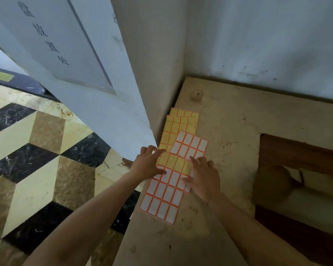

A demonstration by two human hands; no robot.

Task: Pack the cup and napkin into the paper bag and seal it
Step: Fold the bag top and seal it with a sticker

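Several sheets of orange-bordered sticker labels (pixel 164 196) lie in an overlapping row along the left edge of a beige counter (pixel 229 131). Some sheets are white, others yellow (pixel 176 123). My left hand (pixel 147 166) rests on the left side of a yellow sheet, thumb and fingers pinching its edge. My right hand (pixel 204 175) presses flat on the sheets beside it, fingers spread. A brown paper bag (pixel 271 183) sits in a recess at the right. No cup or napkin is visible.
A small roll of tape (pixel 197 95) stands near the counter's far left corner. A dark wooden-edged recess (pixel 296 150) opens in the counter at right. A white wall and a grey sign panel (pixel 65 54) rise behind; patterned floor tiles (pixel 37 160) lie at left.
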